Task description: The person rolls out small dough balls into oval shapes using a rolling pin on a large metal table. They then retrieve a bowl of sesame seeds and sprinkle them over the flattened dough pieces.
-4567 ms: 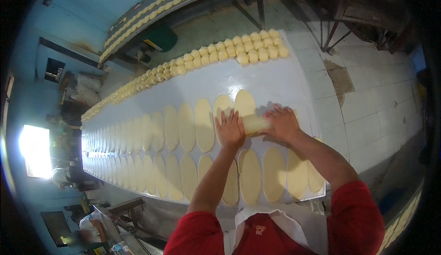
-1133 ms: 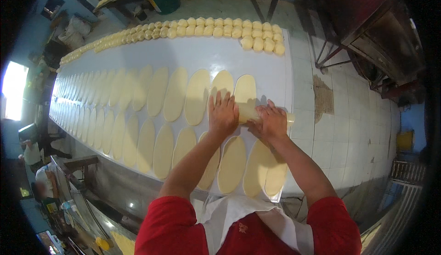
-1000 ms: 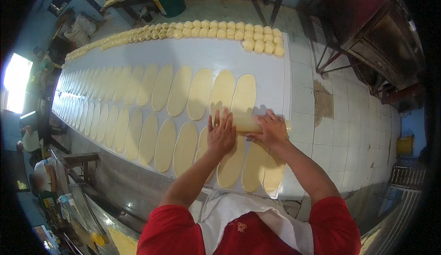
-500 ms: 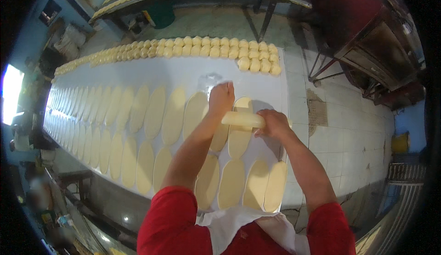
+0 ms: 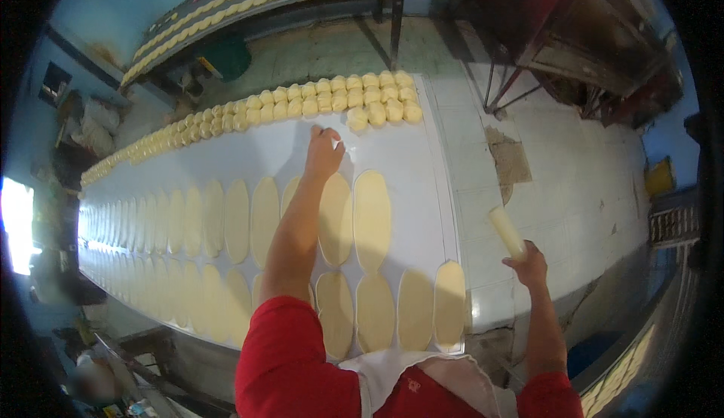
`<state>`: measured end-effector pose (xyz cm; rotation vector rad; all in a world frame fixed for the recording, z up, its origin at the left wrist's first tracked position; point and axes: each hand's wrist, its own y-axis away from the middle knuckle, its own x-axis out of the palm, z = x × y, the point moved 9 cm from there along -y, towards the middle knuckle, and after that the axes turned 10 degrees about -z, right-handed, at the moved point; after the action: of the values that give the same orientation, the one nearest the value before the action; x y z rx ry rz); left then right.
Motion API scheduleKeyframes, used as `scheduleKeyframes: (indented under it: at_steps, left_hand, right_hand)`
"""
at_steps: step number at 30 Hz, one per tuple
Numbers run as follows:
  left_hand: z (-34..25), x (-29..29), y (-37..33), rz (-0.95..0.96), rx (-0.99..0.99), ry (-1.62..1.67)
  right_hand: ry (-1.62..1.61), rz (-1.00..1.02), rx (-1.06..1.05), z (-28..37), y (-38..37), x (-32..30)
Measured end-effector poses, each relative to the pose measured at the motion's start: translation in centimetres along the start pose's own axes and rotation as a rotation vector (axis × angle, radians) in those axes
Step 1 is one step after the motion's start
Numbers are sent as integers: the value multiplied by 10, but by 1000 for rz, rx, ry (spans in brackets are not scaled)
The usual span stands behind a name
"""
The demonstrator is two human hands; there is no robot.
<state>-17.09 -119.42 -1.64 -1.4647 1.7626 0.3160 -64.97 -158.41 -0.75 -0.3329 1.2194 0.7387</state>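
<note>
My right hand [image 5: 531, 265] is off the table's right side, gripping one end of a pale rolling pin [image 5: 506, 231] that tilts up and to the left above the floor. Over the white tabletop [image 5: 411, 165], my left hand [image 5: 324, 151] reaches toward the far rows, thumb and fingers apart, seemingly with nothing between them. Just beyond it are rounded dough balls [image 5: 357, 119] in close rows. Nearer to me lie flat, long dough ovals in two rows, among them one oval [image 5: 372, 222] below my left hand and another [image 5: 450, 305] at the near right corner.
Behind the table stands a long bench [image 5: 302, 0] bearing more dough pieces. A green bin [image 5: 228, 60] is beneath it. At the far right is a dark, reddish metal unit [image 5: 581, 56] on legs. Pale tiles [image 5: 558, 192] cover the floor, with a broken patch.
My right hand has carried the rolling pin off the dough oval, rightward past the table edge. My left hand has moved away and to the left, its fingers loosening. The view has shifted.
</note>
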Motion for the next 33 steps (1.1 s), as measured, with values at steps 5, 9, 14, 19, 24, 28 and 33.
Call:
scheduleKeyframes:
  at_steps: [5,9,14,19,24,28,33]
  left_hand:
    - [-32,-16,23,-1,93,14]
    - [-44,15,-9,-103,168,-104]
    - [-41,52,-45,-79,193,-192]
    - [-50,-4,-13,-129,149,-222]
    - [-57,-30,75,59,-287,127]
    - [-100,38,151,468,-674,440]
    - [-138,40,148,308,-209,-317]
  right_hand:
    - [-183,3,171,-73,38,9]
    - [-148,-23,161,-94,76,18]
    - [-86,64,273,-122,127,29]
    - [-46,109,354,-158,148,43]
    - [-282,51,286,-165,131,55]
    - [-349,40,253,-156,110,53]
    - [-265,48,133,-134,87,35]
